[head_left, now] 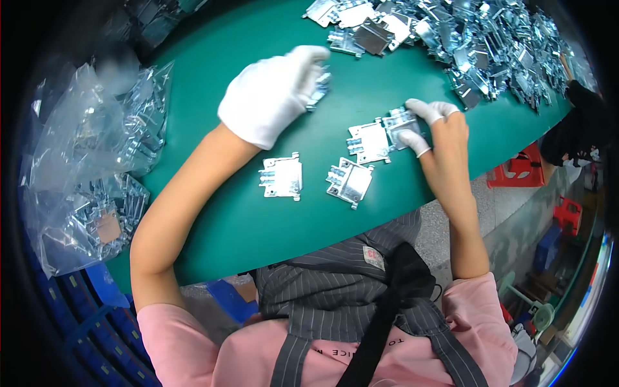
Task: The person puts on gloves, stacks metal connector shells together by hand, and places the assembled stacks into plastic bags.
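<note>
My left hand (274, 97), in a white glove, is closed around a shiny metal bracket (319, 90) that shows only along the far side of the fingers. White covers sit on the fingertips of my right hand (442, 129). Thumb and fingers of that hand pinch a second metal bracket (400, 127) just over the green table (225, 235). Touching or overlapping its left edge is another bracket (371, 142), lying flat. Two more lie separately nearer my body: one bracket (282, 177) to the left, one bracket (350, 182) in the middle, turned at an angle.
A large heap of similar metal parts (490, 48) covers the table's far right. On the left stands a clear plastic bag (84, 161) full of them. Blue bins (90, 329) are below left, and a red stool (519, 169) stands beyond the right edge.
</note>
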`<state>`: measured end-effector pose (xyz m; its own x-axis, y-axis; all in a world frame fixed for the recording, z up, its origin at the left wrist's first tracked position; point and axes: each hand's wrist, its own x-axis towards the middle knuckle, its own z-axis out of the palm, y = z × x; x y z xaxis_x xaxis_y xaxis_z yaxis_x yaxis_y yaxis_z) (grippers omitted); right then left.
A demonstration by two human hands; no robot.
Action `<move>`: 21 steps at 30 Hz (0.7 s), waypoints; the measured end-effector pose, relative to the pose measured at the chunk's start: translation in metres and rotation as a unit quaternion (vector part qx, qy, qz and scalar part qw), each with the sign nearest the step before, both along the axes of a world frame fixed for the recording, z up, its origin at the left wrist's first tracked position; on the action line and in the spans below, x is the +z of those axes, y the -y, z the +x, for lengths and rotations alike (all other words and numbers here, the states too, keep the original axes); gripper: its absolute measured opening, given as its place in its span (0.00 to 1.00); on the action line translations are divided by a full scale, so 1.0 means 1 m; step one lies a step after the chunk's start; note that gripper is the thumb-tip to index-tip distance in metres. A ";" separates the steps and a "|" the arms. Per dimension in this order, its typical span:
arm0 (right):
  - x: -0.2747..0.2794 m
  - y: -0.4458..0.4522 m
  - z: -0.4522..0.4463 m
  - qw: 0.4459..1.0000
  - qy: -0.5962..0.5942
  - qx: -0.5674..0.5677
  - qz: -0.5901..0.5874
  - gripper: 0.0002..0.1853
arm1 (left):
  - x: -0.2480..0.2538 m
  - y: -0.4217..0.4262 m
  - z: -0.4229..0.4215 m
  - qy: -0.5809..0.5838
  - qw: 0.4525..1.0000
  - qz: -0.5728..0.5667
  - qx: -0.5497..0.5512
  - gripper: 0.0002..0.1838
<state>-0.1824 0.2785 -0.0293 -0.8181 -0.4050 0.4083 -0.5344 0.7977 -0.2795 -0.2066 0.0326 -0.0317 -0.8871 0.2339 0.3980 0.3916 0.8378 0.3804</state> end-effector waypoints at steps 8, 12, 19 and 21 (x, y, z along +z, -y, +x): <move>0.033 0.032 0.023 0.644 0.566 0.118 -0.502 0.36 | 0.035 0.040 0.080 0.041 0.999 0.023 -0.006 0.15; 0.029 0.053 0.041 0.508 0.697 0.137 -0.487 0.47 | 0.051 0.022 0.145 0.441 0.720 0.536 0.026 0.18; 0.046 0.067 0.039 0.879 0.308 0.320 -0.174 0.30 | 0.043 -0.010 0.145 0.472 0.413 0.779 -0.004 0.43; 0.049 0.063 0.029 0.923 0.189 0.312 -0.124 0.28 | 0.027 -0.005 0.145 0.472 0.315 0.823 -0.022 0.44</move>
<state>-0.1536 0.2159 0.0201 -0.5607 -0.7775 0.2847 -0.6944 0.2544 -0.6731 -0.0616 0.0379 -0.0043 -0.8028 0.4197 -0.4235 -0.5487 -0.7979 0.2496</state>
